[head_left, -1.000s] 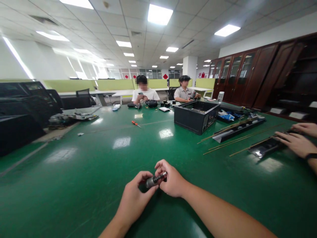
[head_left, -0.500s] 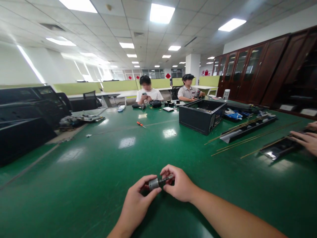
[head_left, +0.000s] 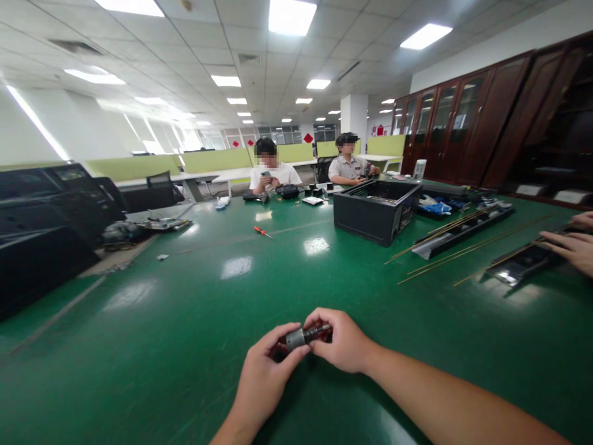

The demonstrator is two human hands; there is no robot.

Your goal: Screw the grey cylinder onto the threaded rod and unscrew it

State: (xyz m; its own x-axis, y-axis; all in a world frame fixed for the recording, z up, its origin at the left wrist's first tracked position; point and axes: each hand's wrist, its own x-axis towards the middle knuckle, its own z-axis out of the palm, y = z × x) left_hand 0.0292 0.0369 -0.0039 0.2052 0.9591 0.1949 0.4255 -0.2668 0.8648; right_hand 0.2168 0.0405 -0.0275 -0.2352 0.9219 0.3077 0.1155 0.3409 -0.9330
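Between thumb and fingers, my left hand [head_left: 265, 374] grips the thick end of a grey metal cylinder with a ribbed shaft [head_left: 295, 339], which looks like a small motor. The shaft points right and tilts slightly up. My right hand [head_left: 346, 343] curls around the shaft, with its thumb and fingers at the ribbed section; some fingertips are hidden behind it. Both hands are just over the green tabletop [head_left: 185, 346], near its front edge.
An orange screwdriver [head_left: 262, 232] lies farther back. To the right stand a black computer case [head_left: 364, 217], a metal channel [head_left: 463, 232] and thin brass-coloured rods [head_left: 433, 271]. A co-worker's hand [head_left: 572, 250] rests at the right edge. Dark panels [head_left: 41, 259] stand left. Two people sit opposite.
My right hand's fingers have closed in nearer to the ribbed shaft. Both hands and the metal part appear slightly farther right, and the camera view has shifted a little.
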